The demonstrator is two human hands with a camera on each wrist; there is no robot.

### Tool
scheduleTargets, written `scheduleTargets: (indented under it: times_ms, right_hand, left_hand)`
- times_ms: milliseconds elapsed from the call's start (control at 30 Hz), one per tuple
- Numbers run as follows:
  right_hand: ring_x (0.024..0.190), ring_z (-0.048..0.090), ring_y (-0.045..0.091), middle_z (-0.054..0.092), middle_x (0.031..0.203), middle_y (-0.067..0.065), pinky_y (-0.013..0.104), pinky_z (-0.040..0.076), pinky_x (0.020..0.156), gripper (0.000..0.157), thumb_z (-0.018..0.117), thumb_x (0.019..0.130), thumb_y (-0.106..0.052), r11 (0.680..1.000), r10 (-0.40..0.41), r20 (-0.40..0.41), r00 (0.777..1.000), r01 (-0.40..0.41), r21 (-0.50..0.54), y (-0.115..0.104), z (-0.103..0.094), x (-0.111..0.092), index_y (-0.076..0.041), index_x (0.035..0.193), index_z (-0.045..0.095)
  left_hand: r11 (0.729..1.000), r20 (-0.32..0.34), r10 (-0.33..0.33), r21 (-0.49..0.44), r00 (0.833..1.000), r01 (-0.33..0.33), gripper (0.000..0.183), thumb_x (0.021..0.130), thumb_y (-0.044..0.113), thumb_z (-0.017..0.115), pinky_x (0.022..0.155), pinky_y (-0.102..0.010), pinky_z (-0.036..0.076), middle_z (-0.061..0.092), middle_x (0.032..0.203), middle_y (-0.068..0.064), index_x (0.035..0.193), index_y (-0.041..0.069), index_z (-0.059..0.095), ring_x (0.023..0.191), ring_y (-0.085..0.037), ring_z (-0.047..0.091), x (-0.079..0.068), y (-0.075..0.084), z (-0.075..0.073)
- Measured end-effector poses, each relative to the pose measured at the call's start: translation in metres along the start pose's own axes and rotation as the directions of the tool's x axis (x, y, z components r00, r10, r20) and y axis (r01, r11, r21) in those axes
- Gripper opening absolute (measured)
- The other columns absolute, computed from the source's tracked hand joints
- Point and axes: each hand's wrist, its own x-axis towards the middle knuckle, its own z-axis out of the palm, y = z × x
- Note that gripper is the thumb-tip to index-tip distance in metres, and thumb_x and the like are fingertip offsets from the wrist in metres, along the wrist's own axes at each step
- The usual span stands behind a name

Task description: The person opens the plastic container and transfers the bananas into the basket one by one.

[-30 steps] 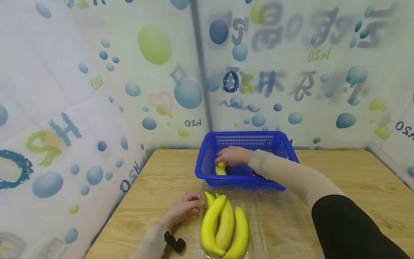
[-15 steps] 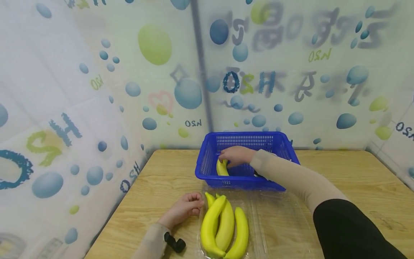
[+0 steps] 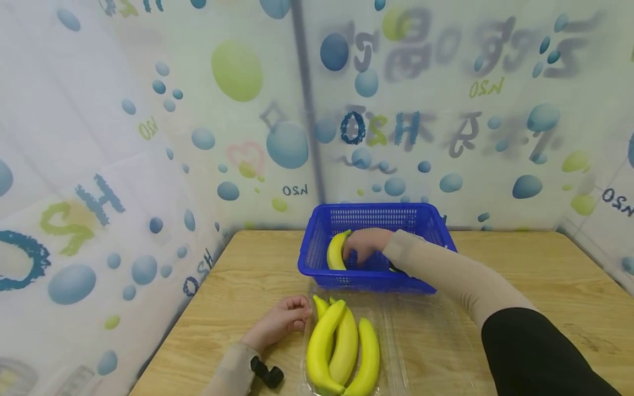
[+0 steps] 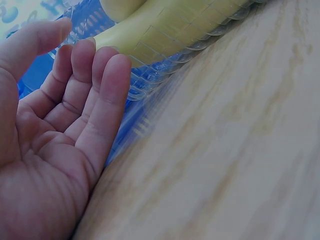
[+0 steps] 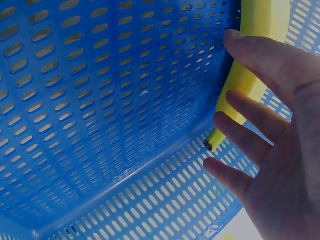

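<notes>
A yellow banana [image 3: 337,252] leans at the left end of the blue plastic basket [image 3: 371,275]. My right hand [image 3: 367,245] is inside the basket, just right of that banana. In the right wrist view its fingers are spread and loosely bent, overlapping the banana [image 5: 264,20] without closing around it. Several more bananas [image 3: 324,346] lie in a clear plastic clamshell box [image 3: 388,352] in front of the basket. Beside the box's left edge is my left hand [image 3: 281,322], fingers relaxed and holding nothing; in its wrist view the fingertips are near the box's ridged side [image 4: 165,60].
The clamshell's transparent lid [image 3: 436,341] lies spread out to the right on the wooden table [image 3: 525,275]. Behind the table hangs a sheet [image 3: 277,88] patterned with bubbles and lettering. A black strap [image 3: 267,373] is on the left wrist.
My right hand held the banana's upper end in the basket, then let go and shifted right and down beside it. The banana now stands more upright. My left hand stayed put.
</notes>
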Motion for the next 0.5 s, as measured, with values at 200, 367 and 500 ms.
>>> scheduleTargets:
  times_ms: [200,367,500]
  right_hand:
    - [0.12,0.054,0.019,0.061,0.128,-0.004,0.034,0.043,0.1,0.043,0.077,0.081,-0.015,0.999,-0.025,-0.002,1.0,0.024,-0.044,-0.0036,0.0009,0.0026,-0.024,0.122,0.068]
    - [0.122,0.052,0.018,0.06,0.129,-0.006,0.034,0.041,0.101,0.045,0.078,0.081,-0.017,0.999,-0.027,-0.002,1.0,0.027,-0.019,-0.0025,0.0012,0.002,-0.026,0.124,0.067]
    - [0.124,0.051,0.017,0.059,0.129,-0.006,0.034,0.041,0.102,0.045,0.078,0.081,-0.023,1.0,-0.006,-0.007,1.0,0.006,0.011,0.0026,-0.0013,-0.0017,-0.027,0.124,0.066]
  left_hand:
    - [1.0,-0.003,0.002,0.0,1.0,-0.002,0.011,0.096,0.004,0.051,0.066,-0.025,0.05,0.057,0.079,0.004,0.089,0.012,0.057,0.069,-0.009,0.057,0.0004,-0.0011,0.0004]
    - [1.0,-0.004,0.004,-0.005,1.0,-0.004,0.011,0.095,0.004,0.051,0.065,-0.025,0.05,0.057,0.079,0.004,0.089,0.012,0.057,0.068,-0.01,0.057,0.0004,-0.0009,0.0008]
    - [1.0,-0.003,0.009,-0.007,1.0,-0.009,0.011,0.095,0.005,0.052,0.065,-0.025,0.051,0.057,0.079,0.004,0.089,0.012,0.057,0.068,-0.01,0.057,0.0002,-0.002,0.0001]
